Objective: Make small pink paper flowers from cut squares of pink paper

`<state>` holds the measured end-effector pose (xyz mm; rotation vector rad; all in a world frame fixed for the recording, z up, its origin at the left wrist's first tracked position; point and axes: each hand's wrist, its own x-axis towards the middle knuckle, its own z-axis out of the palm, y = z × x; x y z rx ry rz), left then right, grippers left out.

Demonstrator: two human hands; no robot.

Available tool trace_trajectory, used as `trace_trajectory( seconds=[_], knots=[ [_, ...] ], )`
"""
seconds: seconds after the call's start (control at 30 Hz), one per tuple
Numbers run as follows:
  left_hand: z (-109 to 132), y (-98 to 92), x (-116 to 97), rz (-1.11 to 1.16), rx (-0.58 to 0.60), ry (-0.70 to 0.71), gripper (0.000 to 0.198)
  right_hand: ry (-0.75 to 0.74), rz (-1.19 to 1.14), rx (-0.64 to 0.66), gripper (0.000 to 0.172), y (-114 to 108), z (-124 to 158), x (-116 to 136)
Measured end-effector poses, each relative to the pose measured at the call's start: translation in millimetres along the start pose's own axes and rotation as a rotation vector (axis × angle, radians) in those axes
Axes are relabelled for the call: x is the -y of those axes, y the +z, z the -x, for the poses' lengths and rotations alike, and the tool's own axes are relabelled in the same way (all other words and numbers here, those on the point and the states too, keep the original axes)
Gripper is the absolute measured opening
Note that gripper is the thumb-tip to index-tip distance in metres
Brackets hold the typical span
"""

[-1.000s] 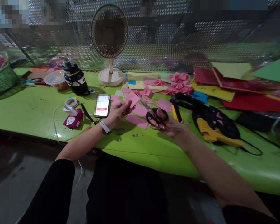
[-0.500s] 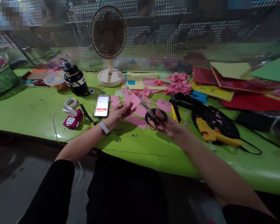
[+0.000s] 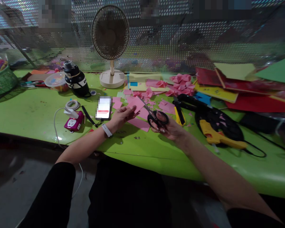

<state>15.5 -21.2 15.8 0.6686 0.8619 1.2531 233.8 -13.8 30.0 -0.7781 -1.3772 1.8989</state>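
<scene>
Between thumb and fingers, my left hand (image 3: 123,115) pinches a small piece of pink paper (image 3: 137,104) above the green table (image 3: 123,144). My right hand (image 3: 169,128) grips black-handled scissors (image 3: 158,118), fingers through the loops. The blades point up and left, at the right edge of the pink paper; whether they touch it I cannot tell. Beneath the hands lies a flat pink paper rectangle (image 3: 139,123). Behind them are folded pink paper shapes (image 3: 181,84) in a heap, with pink scraps around.
A phone (image 3: 104,108), a magenta plug adapter (image 3: 73,122) and a black bottle (image 3: 76,79) stand left. A fan (image 3: 112,77) is at the back. Right are a yellow cutter (image 3: 180,115), a yellow glue gun (image 3: 218,136) on a black tray and coloured card sheets (image 3: 258,103).
My left hand and the pink paper have shifted very slightly right, nearer the scissors. The scissors have moved a touch left, and both grips are unchanged.
</scene>
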Motion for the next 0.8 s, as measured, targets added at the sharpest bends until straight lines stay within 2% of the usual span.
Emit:
trace_trajectory(
  seconds=[0.1, 0.23, 0.33, 0.4, 0.53, 0.57, 0.67, 0.8],
  knots=[
    [1.7, 1.4, 1.6, -0.015, 0.026, -0.008, 0.021, -0.005, 0.007, -0.011, 0.05, 0.1, -1.0, -1.9],
    [1.8, 1.9, 2.9, -0.057, -0.011, -0.021, 0.019, -0.04, 0.029, -0.006, 0.049, -2.3, -2.2, -1.2],
    [2.1, 0.9, 0.1, -0.125, -0.015, -0.022, 0.02, -0.073, 0.104, -0.099, 0.049, -11.7, -3.6, 3.9],
    [3.0, 0.0, -4.2, -0.192, 0.013, -0.02, 0.023, -0.096, 0.271, -0.234, 0.048, -24.5, -5.3, 7.8],
    [4.6, -2.3, -14.6, -0.403, 0.107, -0.043, 0.025, -0.205, 0.855, -0.592, 0.034, -60.0, -10.2, 10.1],
    [4.7, -3.1, -16.7, -0.479, 0.143, -0.05, 0.025, -0.215, 0.965, -0.648, 0.03, -68.2, -11.4, 9.4],
    [3.9, -6.0, -19.4, -0.67, 0.276, -0.048, 0.026, -0.132, 1.139, -0.703, 0.023, -84.0, -14.3, 7.0],
    [1.7, -8.9, -15.6, -0.706, 0.41, -0.07, 0.027, -0.016, 1.268, -0.765, 0.024, -85.6, -16.1, 7.5]
  ],
)
